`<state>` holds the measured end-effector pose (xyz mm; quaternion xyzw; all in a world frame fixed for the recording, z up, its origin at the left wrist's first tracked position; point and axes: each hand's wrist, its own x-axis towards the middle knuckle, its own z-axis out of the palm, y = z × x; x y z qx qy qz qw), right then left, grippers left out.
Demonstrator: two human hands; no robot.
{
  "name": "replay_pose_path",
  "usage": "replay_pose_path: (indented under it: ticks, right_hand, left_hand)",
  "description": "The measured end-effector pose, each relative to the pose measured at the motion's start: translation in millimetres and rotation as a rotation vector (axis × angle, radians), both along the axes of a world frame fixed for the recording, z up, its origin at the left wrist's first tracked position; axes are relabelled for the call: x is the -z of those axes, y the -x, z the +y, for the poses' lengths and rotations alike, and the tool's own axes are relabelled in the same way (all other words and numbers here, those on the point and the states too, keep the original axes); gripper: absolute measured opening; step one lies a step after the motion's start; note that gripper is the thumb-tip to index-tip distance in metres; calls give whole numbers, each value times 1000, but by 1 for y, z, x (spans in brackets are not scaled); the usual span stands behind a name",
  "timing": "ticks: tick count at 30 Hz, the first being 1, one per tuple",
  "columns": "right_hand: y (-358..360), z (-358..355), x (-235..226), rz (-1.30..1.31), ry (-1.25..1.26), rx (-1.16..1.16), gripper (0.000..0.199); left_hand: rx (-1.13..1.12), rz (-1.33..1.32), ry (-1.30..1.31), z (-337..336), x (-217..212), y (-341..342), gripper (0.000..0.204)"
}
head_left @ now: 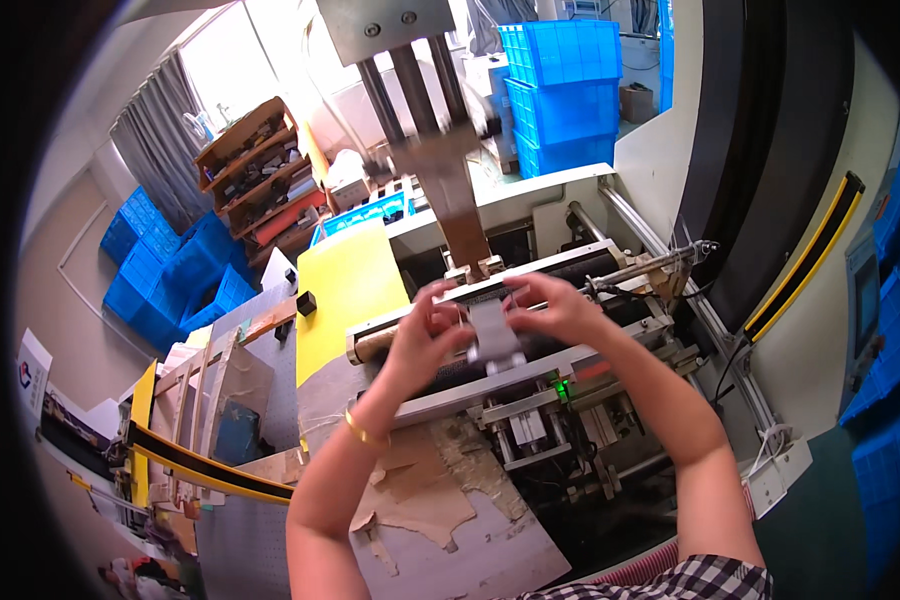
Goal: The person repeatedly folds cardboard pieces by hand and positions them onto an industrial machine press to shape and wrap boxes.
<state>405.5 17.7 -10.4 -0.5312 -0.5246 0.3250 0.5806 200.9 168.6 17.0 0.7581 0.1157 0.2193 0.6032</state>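
Just beyond the front rail [460, 391], the grey piece [489, 330] is between the left hand [425, 332] and right hand [558, 308], their fingers half curled at its two sides; blur hides whether either truly grips it. Good handling here likely means steadying both sides evenly, keeping the piece square to the rail and fingertips clear of the press arm [460, 222] behind.

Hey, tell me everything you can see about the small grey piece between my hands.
The grey piece is small, flat-looking and roughly rectangular, light grey with a paler lower end. Its material and finer details are too blurred to tell. It sits between the fingers of your left hand and right hand, just behind the machine's front metal rail. Exact contact is unclear.
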Motion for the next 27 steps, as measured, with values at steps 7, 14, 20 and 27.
replay_pose_path:
  ticks: [7, 14, 20, 27]
  right_hand:
    - [-25, 39, -71, -559, -28, 85, 74]
    - [86, -29, -40, 196, -417, 581, 26]
    - [304, -149, 85, 25, 163, -238, 8]
    - [460, -149, 83, 43, 234, -546, 29]
  left_hand:
    - [-109, -21, -734, 47, -51, -43, 82]
    - [-286, -186, -830, -17, -18, 36, 87]
    - [-261, -143, -474, -81, 33, 282, 35]
    - [-1571, 101, 26, -126, 234, 705, 16]
